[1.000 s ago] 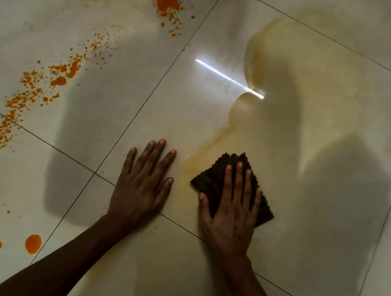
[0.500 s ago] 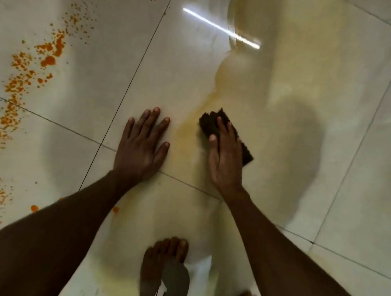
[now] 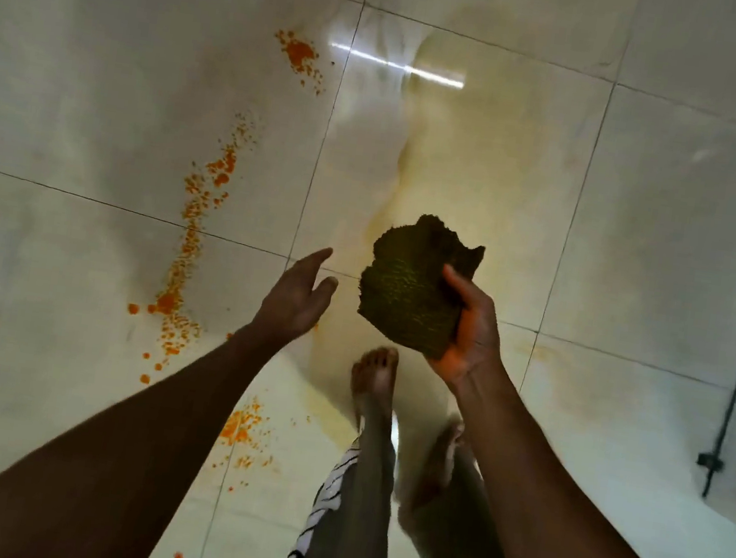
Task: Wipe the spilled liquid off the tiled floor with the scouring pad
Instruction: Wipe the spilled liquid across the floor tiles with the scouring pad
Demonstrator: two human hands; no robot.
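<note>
Fingers (image 3: 478,335) of the right hand (image 3: 470,339) curl round the scouring pad (image 3: 411,294), crumpled and held in the air well above the tiled floor (image 3: 99,103), while the left hand (image 3: 296,295) hangs just beside it, palm turned inward, fingers loosely spread and holding nothing. From this head view the yellowish spilled liquid (image 3: 464,174) lies below and ahead of the pad, running lengthwise away from the person, so the right hand looks the nearer one to bring the pad down onto it; orange spatter (image 3: 197,228) trails off to the left, and no brand, label or writing can be read anywhere.
</note>
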